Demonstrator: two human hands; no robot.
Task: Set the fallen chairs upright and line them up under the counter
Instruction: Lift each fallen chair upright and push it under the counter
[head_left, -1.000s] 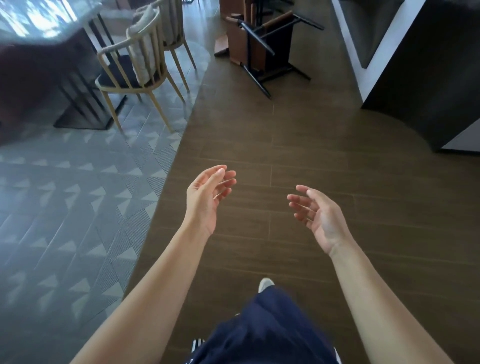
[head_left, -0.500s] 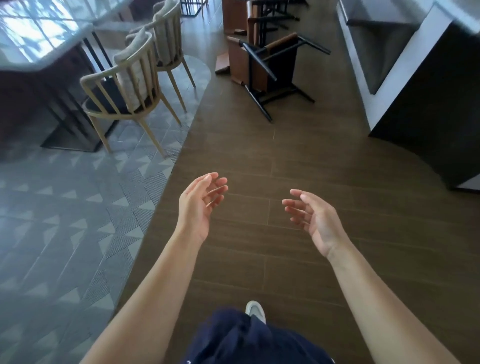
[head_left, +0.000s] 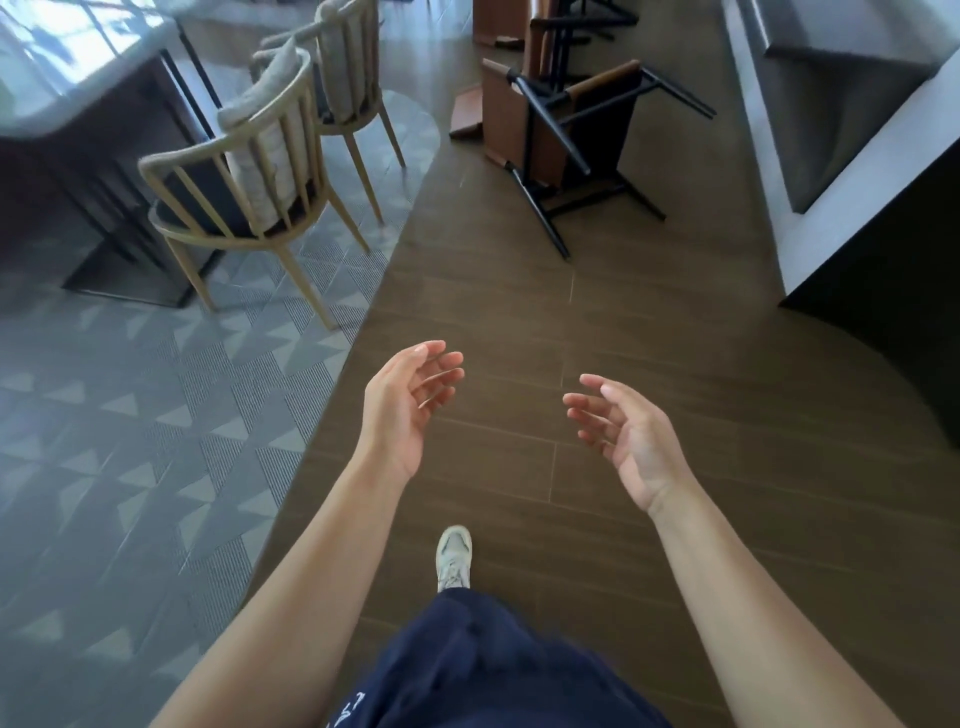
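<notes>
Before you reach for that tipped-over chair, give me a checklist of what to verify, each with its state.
1. Left hand free: ok, open, holding nothing.
2. Right hand free: ok, open, holding nothing.
3. Fallen chair within reach: not ok, it lies on its side well ahead of both hands.
4. Way to it: ok, only floor shows between.
5. Room under the counter: cannot tell, the dark underside hides it.
6. Upright wooden chairs out of the way: ok, they stand off to the left.

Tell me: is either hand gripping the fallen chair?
No, the left hand and right hand are open and empty, short of the fallen chair.
</notes>
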